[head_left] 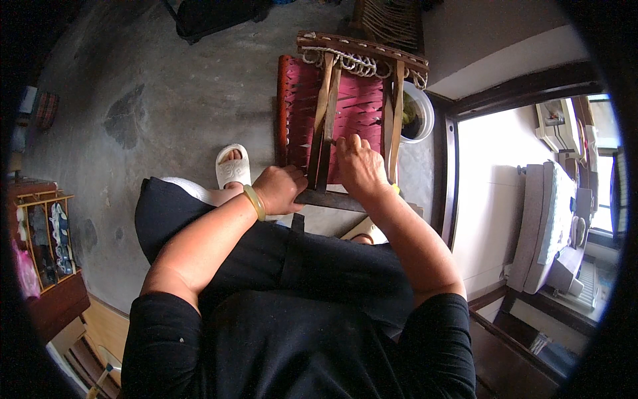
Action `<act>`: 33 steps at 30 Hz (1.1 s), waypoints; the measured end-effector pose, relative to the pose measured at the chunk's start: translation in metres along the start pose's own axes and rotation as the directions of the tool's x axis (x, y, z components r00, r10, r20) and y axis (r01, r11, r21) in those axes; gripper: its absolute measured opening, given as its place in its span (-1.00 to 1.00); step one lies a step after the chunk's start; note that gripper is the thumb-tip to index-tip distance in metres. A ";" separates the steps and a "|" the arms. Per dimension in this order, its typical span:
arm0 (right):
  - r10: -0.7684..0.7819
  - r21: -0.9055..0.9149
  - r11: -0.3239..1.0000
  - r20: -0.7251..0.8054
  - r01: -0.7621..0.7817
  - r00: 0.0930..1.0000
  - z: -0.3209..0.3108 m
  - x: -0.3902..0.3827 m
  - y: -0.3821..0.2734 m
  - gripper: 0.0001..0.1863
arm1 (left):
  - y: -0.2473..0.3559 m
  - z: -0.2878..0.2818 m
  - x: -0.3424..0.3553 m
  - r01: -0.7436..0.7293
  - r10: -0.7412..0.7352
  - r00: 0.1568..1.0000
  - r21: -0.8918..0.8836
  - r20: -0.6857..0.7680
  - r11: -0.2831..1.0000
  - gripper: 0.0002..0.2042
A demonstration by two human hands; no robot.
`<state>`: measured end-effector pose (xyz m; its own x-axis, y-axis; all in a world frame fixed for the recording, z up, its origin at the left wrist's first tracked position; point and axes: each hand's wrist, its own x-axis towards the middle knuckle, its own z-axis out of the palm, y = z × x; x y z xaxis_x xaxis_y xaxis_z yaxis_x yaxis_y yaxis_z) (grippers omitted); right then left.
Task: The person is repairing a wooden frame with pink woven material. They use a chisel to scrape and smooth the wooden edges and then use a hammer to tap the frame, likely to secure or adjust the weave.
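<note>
A folding stool (395,126) with dark wooden legs lies in front of my knees. Pink strips (359,100) are woven across its frame, and white cord (355,64) is looped along the wooden bar (362,48) at its far end. My left hand (279,189), with a pale bangle on the wrist, is closed with its fingers curled on the near left corner of the stool. Over the pink strips, beside a wooden leg, my right hand (362,166) is closed in a pinch. What lies between its fingertips is hidden or too small to name.
A white bucket (420,120) stands close to the stool's right side. Behind it is another corded wooden seat (392,26). A dark doorway frame (446,179) rises at the right, and a small rack (43,233) stands at the left. My feet wear pale slippers (232,169).
</note>
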<state>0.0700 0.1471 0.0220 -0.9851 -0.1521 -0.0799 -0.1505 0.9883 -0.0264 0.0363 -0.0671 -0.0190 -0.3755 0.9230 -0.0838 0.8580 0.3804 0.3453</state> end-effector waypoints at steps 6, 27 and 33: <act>0.045 0.046 0.998 -0.016 -0.044 0.999 0.008 -0.013 -0.002 -0.75 | -0.003 0.006 0.001 -0.050 0.035 0.989 -0.102 -0.144 0.994 -0.64; 0.201 0.013 0.980 0.009 -0.201 0.980 0.002 -0.001 -0.015 -0.73 | 0.001 0.001 0.000 -0.005 0.006 0.998 0.029 -0.066 1.000 -0.60; 0.031 -0.061 0.998 0.043 -0.028 0.999 -0.023 0.019 0.024 -0.78 | -0.005 0.011 0.001 -0.027 0.024 0.997 -0.043 -0.070 0.999 -0.63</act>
<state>0.0457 0.1680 0.0431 -0.9848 -0.1221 -0.1239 -0.1274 0.9912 0.0363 0.0354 -0.0674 -0.0308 -0.3785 0.9256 -0.0096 0.8519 0.3524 0.3873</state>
